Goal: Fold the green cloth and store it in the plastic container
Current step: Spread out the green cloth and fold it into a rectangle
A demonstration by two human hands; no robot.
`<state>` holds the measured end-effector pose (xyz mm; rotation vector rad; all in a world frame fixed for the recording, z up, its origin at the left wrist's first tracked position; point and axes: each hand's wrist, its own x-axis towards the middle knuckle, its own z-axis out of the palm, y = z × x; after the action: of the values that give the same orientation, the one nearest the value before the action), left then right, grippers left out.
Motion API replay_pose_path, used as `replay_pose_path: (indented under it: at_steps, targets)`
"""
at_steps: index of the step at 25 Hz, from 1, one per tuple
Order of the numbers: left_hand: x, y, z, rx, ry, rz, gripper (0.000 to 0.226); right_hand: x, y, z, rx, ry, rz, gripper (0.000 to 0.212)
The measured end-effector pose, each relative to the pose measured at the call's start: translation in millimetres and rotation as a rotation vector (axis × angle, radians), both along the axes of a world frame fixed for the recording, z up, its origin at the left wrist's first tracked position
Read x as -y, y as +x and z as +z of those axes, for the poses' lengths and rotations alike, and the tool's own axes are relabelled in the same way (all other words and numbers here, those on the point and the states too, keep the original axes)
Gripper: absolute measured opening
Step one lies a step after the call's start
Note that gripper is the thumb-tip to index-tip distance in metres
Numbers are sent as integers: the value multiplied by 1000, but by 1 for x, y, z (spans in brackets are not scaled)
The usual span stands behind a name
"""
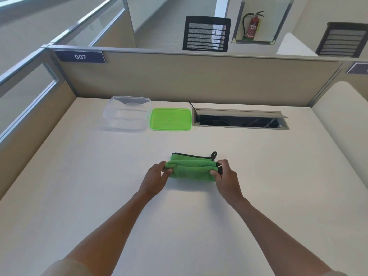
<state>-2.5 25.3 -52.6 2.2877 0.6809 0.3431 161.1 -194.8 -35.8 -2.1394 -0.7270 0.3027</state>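
Green cloth (192, 169) folded small, pinched at both ends by left hand (157, 181) and right hand (226, 179); container (127, 114) empty, lid (170, 119) off.

Between our hands, the folded green cloth (192, 170) with black trim; well beyond our fingertips, the clear plastic container (127, 114) stands open.

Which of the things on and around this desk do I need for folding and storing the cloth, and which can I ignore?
Needed:
green cloth, pinched at its ends by left hand and right hand
clear plastic container, open
green lid, flat beside it

Ignore:
open cable hatch
007 sign
office chairs
fire extinguisher
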Motion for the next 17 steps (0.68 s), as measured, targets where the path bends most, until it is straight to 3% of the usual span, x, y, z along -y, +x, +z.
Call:
replay_pose_path:
  at_steps: [10,17]
  targets:
    - [-23,62,8,-94,-44,222,46,-39,38,-3,-107,41,-244,18]
    - [-28,79,-5,-256,-72,315,46,-54,52,-14,-138,-46,-314,19]
